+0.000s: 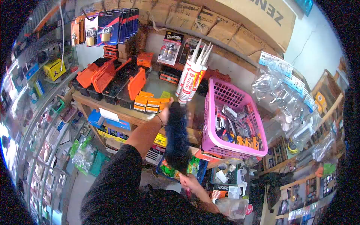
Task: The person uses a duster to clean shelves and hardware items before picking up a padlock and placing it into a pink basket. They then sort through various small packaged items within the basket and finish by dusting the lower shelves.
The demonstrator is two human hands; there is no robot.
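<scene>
A dark, fluffy duster (pixel 177 137), blurred by motion, stretches upright in front of the shelf. My right hand (pixel 190 183) is closed around its lower end, where a bit of reddish handle shows below the fist. My left hand (pixel 164 114) reaches to the shelf edge beside the duster's upper part. Its fingers are mostly hidden behind the duster, so its grip does not show. Just above it, several white silicone sealant tubes (pixel 189 80) stand bunched with nozzles up. Small orange boxes (pixel 150 102) lie to the left of that hand.
Black cases with orange lids (pixel 105 78) line the shelf (pixel 112 112) on the left. A pink basket (pixel 210 123) of packaged goods stands right. Padlocks (pixel 106 34) hang above. A blue crate (pixel 165 175) sits below, and clear plastic packs (pixel 277 90) hang right.
</scene>
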